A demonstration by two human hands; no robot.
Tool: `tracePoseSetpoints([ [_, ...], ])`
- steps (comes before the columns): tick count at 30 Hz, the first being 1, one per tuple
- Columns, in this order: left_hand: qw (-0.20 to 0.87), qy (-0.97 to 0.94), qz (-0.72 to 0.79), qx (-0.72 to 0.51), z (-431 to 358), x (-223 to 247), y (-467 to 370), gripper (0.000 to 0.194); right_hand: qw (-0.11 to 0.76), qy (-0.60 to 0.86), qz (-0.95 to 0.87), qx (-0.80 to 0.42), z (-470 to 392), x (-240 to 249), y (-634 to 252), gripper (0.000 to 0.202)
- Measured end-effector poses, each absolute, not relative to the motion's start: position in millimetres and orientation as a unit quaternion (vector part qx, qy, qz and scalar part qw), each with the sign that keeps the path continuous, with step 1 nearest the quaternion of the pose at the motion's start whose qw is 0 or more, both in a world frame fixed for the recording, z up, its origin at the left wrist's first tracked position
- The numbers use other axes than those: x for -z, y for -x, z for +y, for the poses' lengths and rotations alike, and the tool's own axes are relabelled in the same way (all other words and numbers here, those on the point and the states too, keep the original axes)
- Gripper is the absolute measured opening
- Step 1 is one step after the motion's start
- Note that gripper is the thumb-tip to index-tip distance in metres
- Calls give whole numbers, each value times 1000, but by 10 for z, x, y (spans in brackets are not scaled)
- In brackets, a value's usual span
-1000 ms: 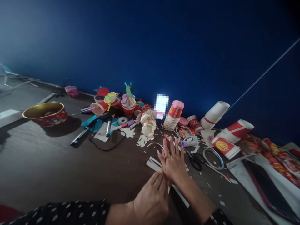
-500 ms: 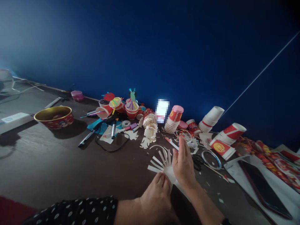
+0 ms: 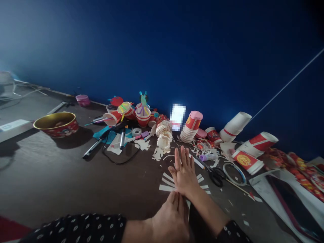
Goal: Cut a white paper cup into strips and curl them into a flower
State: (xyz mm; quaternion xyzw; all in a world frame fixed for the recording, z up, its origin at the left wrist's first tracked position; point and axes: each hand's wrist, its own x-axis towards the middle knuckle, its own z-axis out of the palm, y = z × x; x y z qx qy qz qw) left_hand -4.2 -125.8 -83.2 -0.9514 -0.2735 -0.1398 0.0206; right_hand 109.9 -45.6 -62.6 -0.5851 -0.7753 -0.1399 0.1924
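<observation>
At the lower centre of the frame, the right hand lies flat, fingers a little spread, over the middle of the fringed paper, whose strips fan out on both sides. The left hand, fingers bunched close together, touches the paper's near edge just below; whether it pinches it, I cannot tell. Right of the hands lie black scissors and a ring on the table.

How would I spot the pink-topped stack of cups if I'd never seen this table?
Start at the big blue wall and find the bright, blurred rectangle against it. Just right of that is a stack of paper cups, rims downward. Its pink top sets it apart from the white cups leaning further right.
</observation>
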Motion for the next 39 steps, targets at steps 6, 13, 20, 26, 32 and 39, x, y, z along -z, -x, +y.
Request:
tracePoseSetpoints([
  [6,57,950,-285,116,-1283,1022,8,38,124,598,-783,119,-449,580,-1058,66],
  [13,91,957,-256,98,-1267,1083,28,36,214,589,-772,109,-453,550,-1097,63],
  [20,123,959,-225,121,-1234,953,34,33,410,610,-674,75,-341,527,-1306,35],
  [26,132,951,-228,161,-1145,926,-35,34,336,635,-692,71,-304,533,-1258,10],
  [32,99,948,-250,170,-1105,805,20,36,344,639,-686,60,-286,517,-1226,17],
  [39,13,939,-310,151,-1099,711,8,32,431,644,-628,70,-96,291,-1549,27],
])
